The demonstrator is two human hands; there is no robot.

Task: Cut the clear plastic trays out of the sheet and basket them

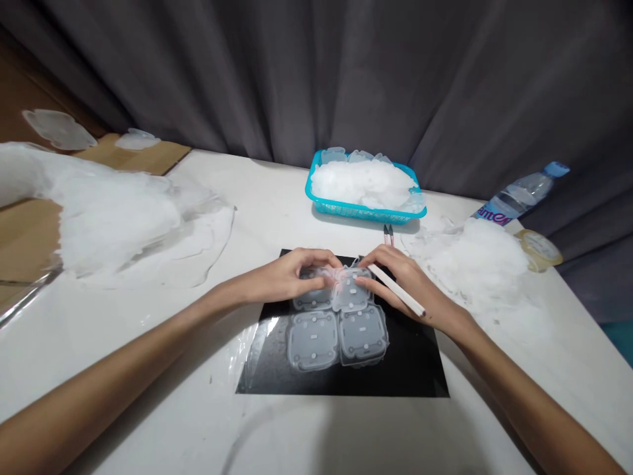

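Note:
Translucent square plastic pieces with rounded corners, joined in a two-by-two block, lie on a black mat. The lower left piece (313, 340) and lower right piece (363, 333) rest flat, each with small dots and slots. My left hand (306, 274) pinches the inner edge of the upper left piece (312, 302). Thumb and fingers of my right hand (400, 280) close on the upper right piece (349, 293), which looks slightly raised. A slim white stick-like tool (398, 290) lies across that hand, its dark end near the fingertips. The fingertips partly hide the upper edges.
Beneath the pieces is the black mat (410, 376). Behind it stands a blue basket (366, 212) of white translucent pieces, with pink-handled cutters (388, 235) nearby. Plastic piles lie left (123, 218) and right (484, 264), beside a water bottle (519, 194) and tape roll (541, 251).

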